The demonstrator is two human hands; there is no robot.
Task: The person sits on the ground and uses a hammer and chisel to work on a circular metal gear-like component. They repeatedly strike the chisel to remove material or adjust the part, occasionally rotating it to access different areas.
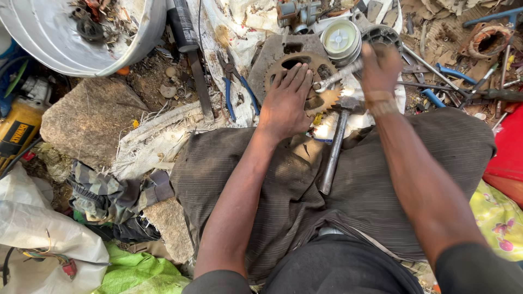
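A rusty toothed sprocket (326,97) lies flat on the ground in front of my knees. My left hand (286,100) presses down on it, palm flat and fingers spread. My right hand (380,68) grips the handle of a metal spanner (336,76), whose ring end sits on a bolt of the sprocket, just right of my left fingertips. A hammer (333,147) with a steel handle rests across my lap, its head near the sprocket.
Blue-handled pliers (235,87) lie left of the sprocket. A large metal basin (60,43) holds scrap at top left, above a flat stone (87,120). A round grey part (340,39) sits beyond the sprocket. Tools and wires (463,81) litter the right side.
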